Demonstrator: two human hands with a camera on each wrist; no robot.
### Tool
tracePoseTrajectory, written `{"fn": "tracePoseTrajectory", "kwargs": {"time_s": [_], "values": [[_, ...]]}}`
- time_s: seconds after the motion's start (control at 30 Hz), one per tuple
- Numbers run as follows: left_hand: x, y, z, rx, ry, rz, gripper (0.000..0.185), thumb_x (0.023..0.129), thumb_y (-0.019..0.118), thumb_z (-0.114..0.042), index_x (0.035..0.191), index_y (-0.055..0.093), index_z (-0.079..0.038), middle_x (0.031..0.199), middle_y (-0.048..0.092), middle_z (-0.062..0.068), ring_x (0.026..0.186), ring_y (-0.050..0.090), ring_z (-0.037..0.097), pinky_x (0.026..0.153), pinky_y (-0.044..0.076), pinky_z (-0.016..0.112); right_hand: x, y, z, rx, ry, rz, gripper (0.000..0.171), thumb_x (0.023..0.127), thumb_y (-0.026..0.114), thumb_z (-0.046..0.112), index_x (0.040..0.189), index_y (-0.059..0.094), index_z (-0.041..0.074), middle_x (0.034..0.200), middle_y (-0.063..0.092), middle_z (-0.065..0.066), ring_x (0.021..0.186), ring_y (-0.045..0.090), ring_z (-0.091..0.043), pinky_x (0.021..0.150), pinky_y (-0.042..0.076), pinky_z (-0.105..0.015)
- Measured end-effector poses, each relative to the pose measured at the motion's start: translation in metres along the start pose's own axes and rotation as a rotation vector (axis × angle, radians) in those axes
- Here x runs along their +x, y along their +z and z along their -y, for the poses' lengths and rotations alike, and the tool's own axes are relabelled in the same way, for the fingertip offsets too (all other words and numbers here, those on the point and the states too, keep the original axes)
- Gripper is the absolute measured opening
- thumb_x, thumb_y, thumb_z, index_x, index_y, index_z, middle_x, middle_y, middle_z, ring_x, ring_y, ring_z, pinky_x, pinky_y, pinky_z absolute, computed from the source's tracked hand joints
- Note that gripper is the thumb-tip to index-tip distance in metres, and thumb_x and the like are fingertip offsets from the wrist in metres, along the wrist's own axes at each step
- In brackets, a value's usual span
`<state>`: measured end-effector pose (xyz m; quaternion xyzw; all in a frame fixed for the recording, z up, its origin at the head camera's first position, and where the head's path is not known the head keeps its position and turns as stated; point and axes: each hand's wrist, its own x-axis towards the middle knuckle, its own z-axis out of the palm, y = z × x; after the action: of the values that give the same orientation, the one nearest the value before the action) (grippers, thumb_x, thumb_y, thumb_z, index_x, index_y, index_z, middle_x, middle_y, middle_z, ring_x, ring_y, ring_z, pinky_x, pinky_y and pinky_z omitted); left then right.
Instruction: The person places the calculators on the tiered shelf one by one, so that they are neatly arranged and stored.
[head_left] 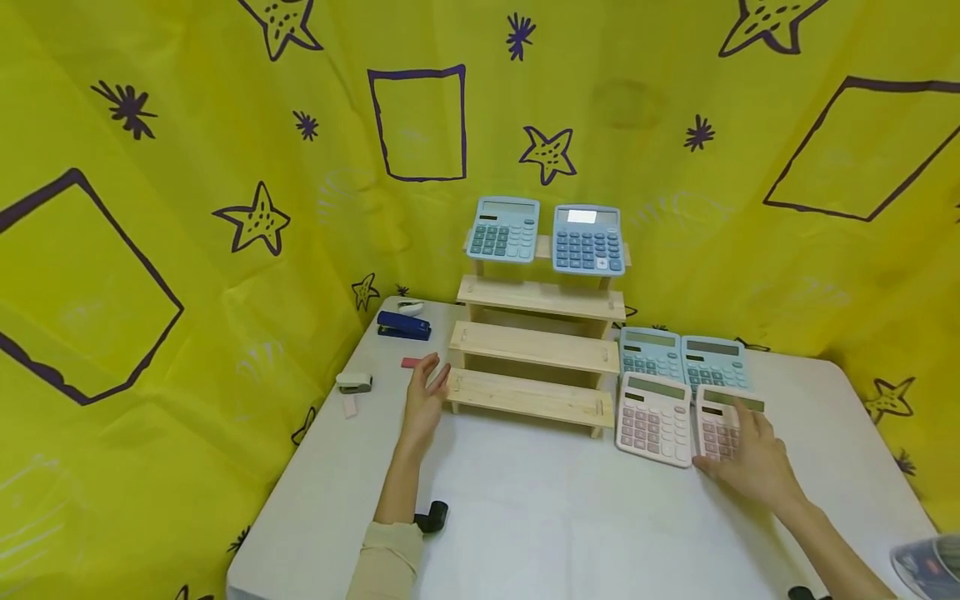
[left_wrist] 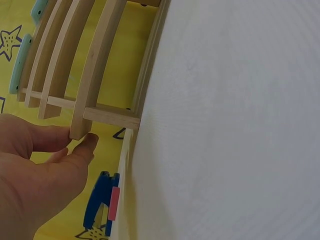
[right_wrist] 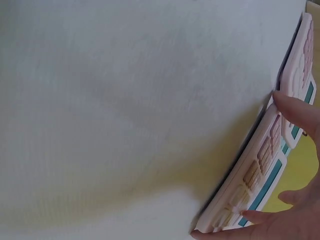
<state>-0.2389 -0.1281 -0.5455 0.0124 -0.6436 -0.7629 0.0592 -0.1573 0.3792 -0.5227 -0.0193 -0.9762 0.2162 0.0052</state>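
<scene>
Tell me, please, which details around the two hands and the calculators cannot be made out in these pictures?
- Head view: the right hand covers most of the pink calculator, hiding its keys.
- Right wrist view: that calculator is seen edge-on; its display cannot be read.
- Left wrist view: the frame edge cuts off the left hand, and the wooden rack hides the blue stapler partly.

White table (head_left: 570, 517) carries wooden stepped rack (head_left: 534, 350); right of rack, four calculators (head_left: 678, 392); left of rack, blue stapler (head_left: 403, 326), pink eraser (head_left: 412, 362).
</scene>
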Motion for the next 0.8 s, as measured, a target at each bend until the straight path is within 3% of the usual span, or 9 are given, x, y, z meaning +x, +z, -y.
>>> {"fn": "tracePoseTrajectory", "kwargs": {"time_s": [0.23,0.4,0.6,0.8], "values": [[0.0,0.001,-0.001,0.004,-0.003,-0.001,0.062,0.099,0.046,0.02,0.157,0.032,0.004,0.164,0.029,0.026,0.147,0.042,0.042,0.117,0.042,0.039,-0.001,-0.001,0.004,0.045,0.052,-0.018,0.129,0.077,0.09,0.03,0.159,-0.001,-0.012,0.15,0.006,-0.055,0.106,0.033,-0.081,0.073,0.043,-0.087],[0.0,0.0,-0.001,0.0,-0.007,0.006,0.062,0.1,0.045,0.019,0.158,0.032,0.001,0.165,0.028,0.024,0.148,0.041,0.04,0.12,0.039,0.042,-0.005,-0.003,0.009,0.058,0.074,-0.067,0.127,0.078,0.089,0.029,0.161,-0.001,-0.009,0.152,0.005,-0.053,0.108,0.033,-0.079,0.074,0.042,-0.086],[0.0,0.0,-0.001,0.005,-0.011,0.008,0.062,0.1,0.045,0.019,0.158,0.031,0.002,0.166,0.027,0.024,0.148,0.042,0.04,0.119,0.039,0.041,-0.009,-0.016,0.023,0.09,0.024,-0.132,0.127,0.077,0.09,0.027,0.162,0.002,-0.008,0.153,0.009,-0.053,0.11,0.034,-0.079,0.079,0.039,-0.086],[0.0,0.0,-0.002,-0.01,-0.007,0.006,0.063,0.098,0.044,0.022,0.157,0.03,0.004,0.165,0.027,0.026,0.148,0.041,0.042,0.119,0.04,0.041,-0.012,-0.039,0.053,0.108,-0.025,-0.153,0.127,0.079,0.089,0.029,0.163,0.001,-0.007,0.155,0.007,-0.052,0.115,0.031,-0.082,0.086,0.033,-0.092]]}}
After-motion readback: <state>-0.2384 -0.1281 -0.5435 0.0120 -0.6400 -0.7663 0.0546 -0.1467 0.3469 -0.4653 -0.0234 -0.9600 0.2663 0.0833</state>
